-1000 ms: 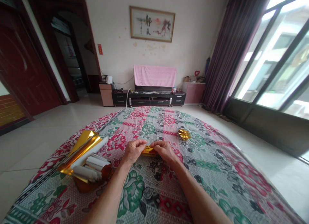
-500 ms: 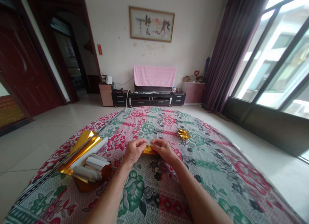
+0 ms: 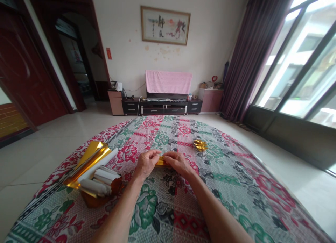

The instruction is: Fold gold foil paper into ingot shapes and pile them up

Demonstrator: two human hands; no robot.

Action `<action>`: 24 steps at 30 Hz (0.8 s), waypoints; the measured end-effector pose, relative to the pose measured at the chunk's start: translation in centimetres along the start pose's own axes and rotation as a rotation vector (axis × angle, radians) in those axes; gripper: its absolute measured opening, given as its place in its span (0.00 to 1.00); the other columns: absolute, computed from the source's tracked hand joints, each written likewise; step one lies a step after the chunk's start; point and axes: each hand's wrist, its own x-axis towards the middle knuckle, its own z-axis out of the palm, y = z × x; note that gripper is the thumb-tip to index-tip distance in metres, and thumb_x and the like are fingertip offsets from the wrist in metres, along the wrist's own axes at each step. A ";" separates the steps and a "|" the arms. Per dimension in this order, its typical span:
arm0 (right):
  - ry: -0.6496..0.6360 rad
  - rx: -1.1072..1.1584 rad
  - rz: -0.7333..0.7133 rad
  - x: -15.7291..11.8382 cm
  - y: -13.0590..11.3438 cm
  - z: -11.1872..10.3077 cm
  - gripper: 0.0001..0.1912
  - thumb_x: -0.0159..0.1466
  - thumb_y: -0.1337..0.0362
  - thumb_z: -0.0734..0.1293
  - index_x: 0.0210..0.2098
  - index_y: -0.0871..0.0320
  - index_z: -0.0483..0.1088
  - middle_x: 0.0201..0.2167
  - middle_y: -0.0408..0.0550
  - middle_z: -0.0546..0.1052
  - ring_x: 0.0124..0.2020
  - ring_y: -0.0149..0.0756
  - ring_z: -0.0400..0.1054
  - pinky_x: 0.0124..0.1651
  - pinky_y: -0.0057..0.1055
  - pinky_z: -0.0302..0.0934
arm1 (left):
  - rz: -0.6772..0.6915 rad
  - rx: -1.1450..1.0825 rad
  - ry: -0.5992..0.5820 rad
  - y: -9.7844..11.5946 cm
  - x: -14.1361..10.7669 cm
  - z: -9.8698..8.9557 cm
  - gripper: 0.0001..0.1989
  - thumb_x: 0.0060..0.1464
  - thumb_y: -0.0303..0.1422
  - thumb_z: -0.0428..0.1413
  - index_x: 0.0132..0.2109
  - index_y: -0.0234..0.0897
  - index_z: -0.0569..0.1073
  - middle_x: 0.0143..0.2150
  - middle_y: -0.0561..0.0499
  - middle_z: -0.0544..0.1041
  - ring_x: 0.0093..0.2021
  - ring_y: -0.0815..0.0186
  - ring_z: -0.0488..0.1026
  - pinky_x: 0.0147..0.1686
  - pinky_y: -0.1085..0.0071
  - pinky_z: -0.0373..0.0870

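Observation:
A small piece of gold foil paper lies between my two hands, low over the patterned tablecloth. My left hand pinches its left end between thumb and fingers. At the other end, my right hand is closed on the foil with thumb and fingertips. Part of the foil is hidden behind the fingers. Beyond my right hand, a folded gold foil piece rests on the cloth.
To the left, gold sheets and rolled white-backed papers sit in and across a brown container. A TV cabinet under a pink cloth stands past the table's far edge.
My hands have drawn slightly closer, with the right fingertips shifted a little left over the foil. Less of the foil's middle shows between them.

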 end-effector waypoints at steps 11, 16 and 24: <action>0.119 -0.182 -0.055 0.2 1.1 0.6 0.13 0.55 0.59 0.60 0.22 0.61 0.70 0.16 0.40 0.66 0.17 0.24 0.56 0.20 0.21 0.48 | -0.093 -0.139 -0.061 0.2 -0.1 -0.1 0.14 0.43 0.33 0.53 0.37 0.33 0.76 0.31 0.50 0.78 0.32 0.65 0.73 0.33 0.73 0.67; 0.148 -0.162 -0.049 0.4 1.5 0.8 0.13 0.54 0.59 0.61 0.23 0.61 0.71 0.16 0.40 0.66 0.17 0.24 0.56 0.19 0.21 0.48 | -0.156 -0.207 -0.065 0.4 -0.2 -0.4 0.18 0.44 0.38 0.54 0.41 0.33 0.76 0.30 0.50 0.77 0.30 0.66 0.72 0.30 0.73 0.66; 0.165 -0.185 -0.064 0.4 1.6 0.9 0.12 0.54 0.60 0.60 0.22 0.61 0.70 0.16 0.40 0.66 0.17 0.24 0.55 0.19 0.20 0.49 | -0.142 -0.147 -0.129 1.1 -0.4 -0.2 0.15 0.41 0.39 0.57 0.35 0.33 0.77 0.27 0.51 0.77 0.29 0.66 0.71 0.30 0.74 0.65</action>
